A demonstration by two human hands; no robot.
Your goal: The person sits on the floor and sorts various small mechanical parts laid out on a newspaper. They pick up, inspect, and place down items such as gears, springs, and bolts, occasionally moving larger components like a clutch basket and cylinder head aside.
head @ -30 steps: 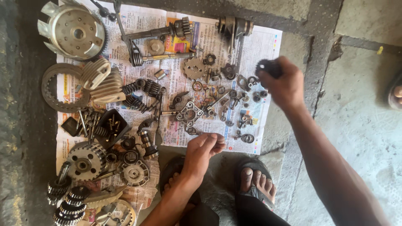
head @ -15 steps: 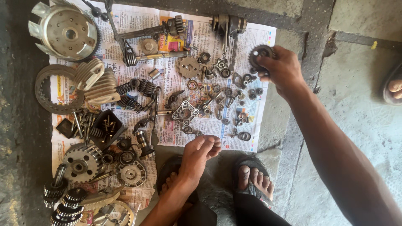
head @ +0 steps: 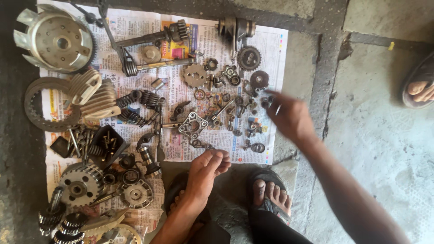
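- Small metal parts [head: 253, 97] lie scattered on the right half of the newspaper sheets [head: 271, 49], just under the right hand's fingertips.
- Right hand [head: 291, 117] hovers, fingers loosely spread, holding nothing; motion blur hides whether it touches them.
- Left hand [head: 205, 174] rests empty, fingers together, at the paper's near edge.
- Newspaper bears a yellow-and-red printed patch near the gear shaft [head: 153, 36].
- Gears [head: 68, 223] are cut off at bottom left.

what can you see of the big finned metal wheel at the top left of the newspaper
The finned wheel is a round, pale grey metal part with a flat face, a dark centre hole, small holes ringed around it and curved vanes along its rim. It looks dusty and worn. It lies flat at the newspaper's far left corner, partly off the sheet. Neither hand touches it.
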